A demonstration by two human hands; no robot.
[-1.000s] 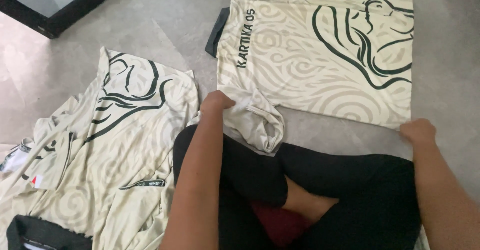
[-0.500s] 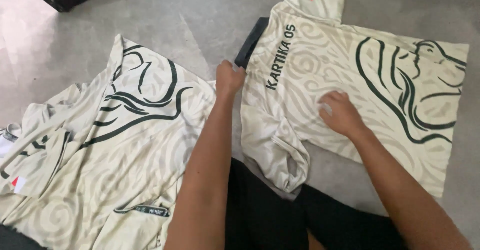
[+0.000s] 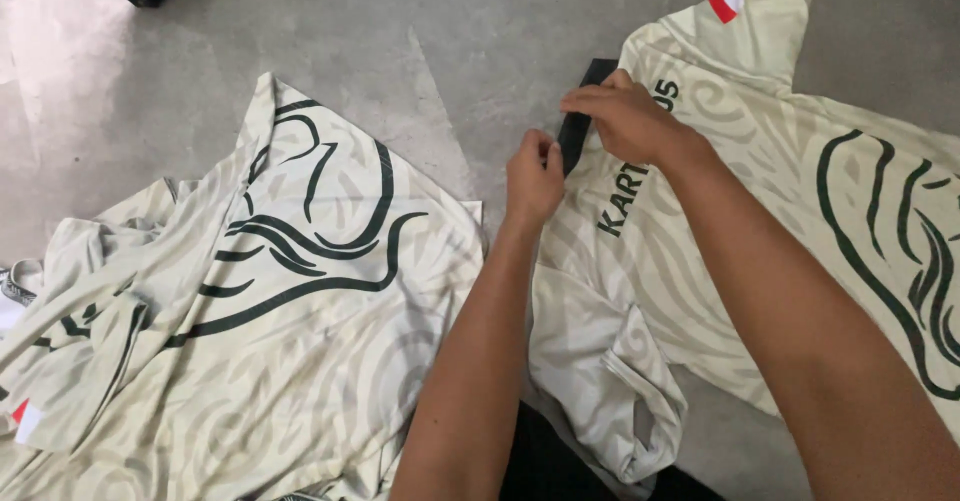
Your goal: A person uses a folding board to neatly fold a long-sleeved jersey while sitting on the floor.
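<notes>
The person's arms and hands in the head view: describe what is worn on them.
Both forearms are bare, with no sleeve in view. The left hand and the right hand wear no gloves; no ring, watch or bracelet shows on either wrist or on the visible fingers.

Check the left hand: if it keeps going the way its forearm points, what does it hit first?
Most likely the black collar of the cream jersey: the left hand points up the frame and its fingers already pinch that band. Beyond it lies bare grey floor. Depth is hard to judge.
</notes>
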